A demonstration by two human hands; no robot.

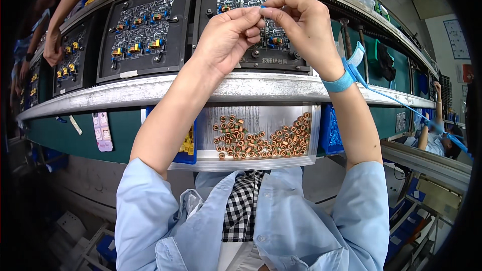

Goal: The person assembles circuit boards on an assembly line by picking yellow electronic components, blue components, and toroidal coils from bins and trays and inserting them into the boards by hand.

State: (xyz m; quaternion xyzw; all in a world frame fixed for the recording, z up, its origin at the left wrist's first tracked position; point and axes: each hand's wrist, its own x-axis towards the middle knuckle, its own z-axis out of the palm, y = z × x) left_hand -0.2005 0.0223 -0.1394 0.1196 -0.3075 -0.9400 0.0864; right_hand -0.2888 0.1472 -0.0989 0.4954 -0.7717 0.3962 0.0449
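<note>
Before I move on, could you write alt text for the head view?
A bare left hand and right hand meet at a tiny blue component above a black rectangular fixture holding circuit boards. Below, a translucent plastic tray holds copper ring coils.

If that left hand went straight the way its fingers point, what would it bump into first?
Ahead of the left hand, probably the small blue component, then the right hand just beyond; exact depth is hard to judge.
</note>
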